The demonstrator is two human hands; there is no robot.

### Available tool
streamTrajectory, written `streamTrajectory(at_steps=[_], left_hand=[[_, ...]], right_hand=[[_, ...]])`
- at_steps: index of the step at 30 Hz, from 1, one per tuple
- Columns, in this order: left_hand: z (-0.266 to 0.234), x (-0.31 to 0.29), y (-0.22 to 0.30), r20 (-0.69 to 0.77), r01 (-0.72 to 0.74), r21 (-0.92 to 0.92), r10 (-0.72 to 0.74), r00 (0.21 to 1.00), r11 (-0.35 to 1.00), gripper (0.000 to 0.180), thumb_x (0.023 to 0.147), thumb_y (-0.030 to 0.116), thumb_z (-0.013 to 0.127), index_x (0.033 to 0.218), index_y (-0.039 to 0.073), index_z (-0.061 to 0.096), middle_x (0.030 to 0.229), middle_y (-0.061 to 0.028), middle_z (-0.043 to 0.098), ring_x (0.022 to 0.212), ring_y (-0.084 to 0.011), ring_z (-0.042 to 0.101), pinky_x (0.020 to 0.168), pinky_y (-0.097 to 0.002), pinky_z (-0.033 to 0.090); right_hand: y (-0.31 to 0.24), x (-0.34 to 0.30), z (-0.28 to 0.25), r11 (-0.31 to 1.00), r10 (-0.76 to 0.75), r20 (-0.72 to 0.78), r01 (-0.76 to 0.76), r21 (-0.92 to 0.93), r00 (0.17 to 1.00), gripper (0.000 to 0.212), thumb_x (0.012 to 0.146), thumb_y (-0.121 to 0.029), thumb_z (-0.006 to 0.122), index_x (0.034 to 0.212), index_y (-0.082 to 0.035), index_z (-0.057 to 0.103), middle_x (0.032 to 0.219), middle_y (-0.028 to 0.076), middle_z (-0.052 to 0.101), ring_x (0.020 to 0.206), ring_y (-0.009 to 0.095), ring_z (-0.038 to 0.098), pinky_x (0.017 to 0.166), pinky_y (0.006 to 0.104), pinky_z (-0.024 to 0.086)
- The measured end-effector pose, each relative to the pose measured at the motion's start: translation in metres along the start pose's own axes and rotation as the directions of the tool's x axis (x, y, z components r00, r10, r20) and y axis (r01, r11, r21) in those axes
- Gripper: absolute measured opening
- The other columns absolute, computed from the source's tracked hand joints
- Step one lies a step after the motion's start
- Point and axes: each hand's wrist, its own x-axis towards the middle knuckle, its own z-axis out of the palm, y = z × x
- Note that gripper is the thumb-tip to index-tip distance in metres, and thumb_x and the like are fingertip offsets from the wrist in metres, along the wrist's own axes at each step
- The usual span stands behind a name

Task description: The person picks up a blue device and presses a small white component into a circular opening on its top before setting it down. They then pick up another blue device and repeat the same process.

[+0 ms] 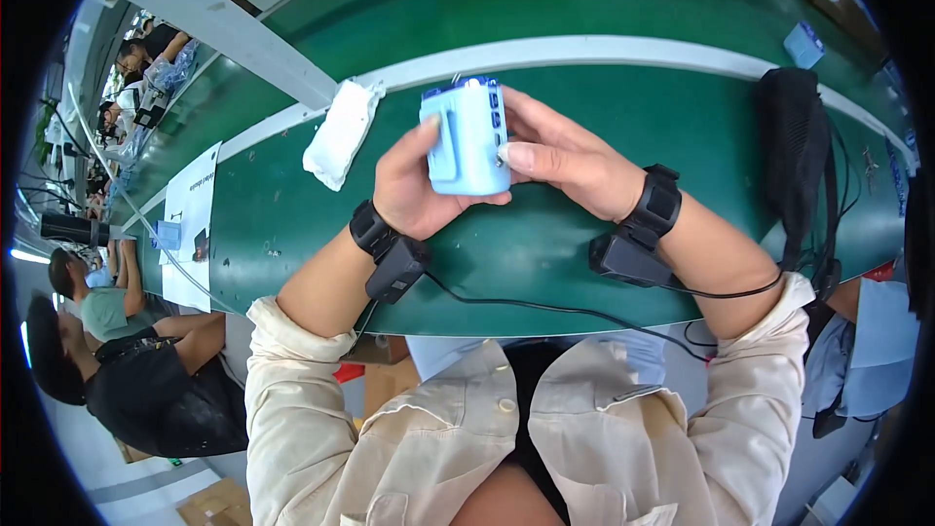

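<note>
I see a light-blue device (469,141) over the green worktop (545,258), my grip, left hand (409,190) and right hand (581,164), closed around it. The right fingertips, save the thumb (523,157), are hidden behind it.

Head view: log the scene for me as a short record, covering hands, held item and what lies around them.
held item: light-blue device, off the green table
left hand: grips its left side, thumb by the raised clip-like part
right hand: grips its right side, thumb near the row of dark openings
wrists: black strap-on unit on each
left of device: crumpled white item, kind unclear; farther left, white sheet
right side: long black bag
beyond white rail: similar light-blue item, far right
</note>
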Motion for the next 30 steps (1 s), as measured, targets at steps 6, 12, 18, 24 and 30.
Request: streamTrajectory(at_steps=[6, 12, 18, 24, 30], left_hand=[[-0.024, 0.002, -0.003, 0.186, 0.124, -0.282, -0.073, 0.98, 0.951, 0.076, 0.086, 0.065, 0.039, 0.13, 0.003, 0.041, 0.111, -0.016, 0.058, 0.095, -0.0277, 0.063, 0.085, -0.0442, 0.053], [-0.02, -0.007, -0.006, 0.065, 0.081, -0.191, -0.07, 0.995, 0.978, 0.085, 0.082, 0.074, 0.034, 0.127, 0.003, 0.043, 0.106, -0.0149, 0.06, 0.082, -0.0243, 0.063, 0.086, -0.0424, 0.052], [-0.025, -0.004, -0.004, 0.222, 0.105, -0.231, -0.053, 0.974, 0.967, 0.088, 0.08, 0.077, 0.033, 0.127, 0.004, 0.044, 0.106, -0.0129, 0.061, 0.08, -0.0228, 0.063, 0.087, -0.0426, 0.051], [-0.016, -0.004, -0.009, 0.199, 0.029, 0.004, -0.03, 0.98, 1.0, 0.08, 0.077, 0.066, 0.053, 0.123, 0.001, 0.046, 0.106, -0.0138, 0.06, 0.086, -0.0232, 0.063, 0.074, -0.0337, 0.053], [0.005, -0.011, -0.005, 0.055, -0.224, 0.833, 0.327, 0.943, 0.507, 0.069, 0.067, 0.031, 0.084, 0.118, 0.001, 0.049, 0.108, -0.0129, 0.06, 0.089, -0.0223, 0.062, 0.08, -0.032, 0.051]], right_hand=[[0.024, 0.003, 0.005, 0.998, -0.06, 0.085, 0.059, 0.017, 0.995, 0.092, 0.083, -0.019, 0.065, 0.149, -0.009, 0.002, 0.123, 0.009, 0.045, 0.11, 0.018, 0.049, 0.099, 0.034, 0.036], [0.031, 0.004, 0.004, 0.998, -0.057, 0.113, 0.056, 0.011, 0.992, 0.1, 0.08, -0.014, 0.072, 0.148, -0.009, -0.001, 0.121, 0.008, 0.045, 0.102, 0.014, 0.055, 0.09, 0.0298, 0.044], [0.026, 0.002, 0.008, 0.996, -0.059, 0.132, 0.068, -0.064, 0.989, 0.099, 0.08, -0.016, 0.068, 0.148, -0.01, -0.003, 0.12, 0.01, 0.048, 0.102, 0.02, 0.056, 0.099, 0.0351, 0.036], [0.023, -0.001, 0.004, 0.995, -0.047, 0.118, 0.057, -0.082, 0.992, 0.1, 0.079, -0.026, 0.069, 0.149, -0.009, -0.001, 0.13, 0.012, 0.044, 0.115, 0.021, 0.05, 0.102, 0.0363, 0.034], [0.02, 0.003, 0.002, 0.996, -0.082, 0.068, 0.081, 0.023, 0.994, 0.094, 0.082, -0.043, 0.064, 0.149, -0.008, 0.006, 0.138, 0.012, 0.039, 0.126, 0.023, 0.041, 0.105, 0.0383, 0.032]])
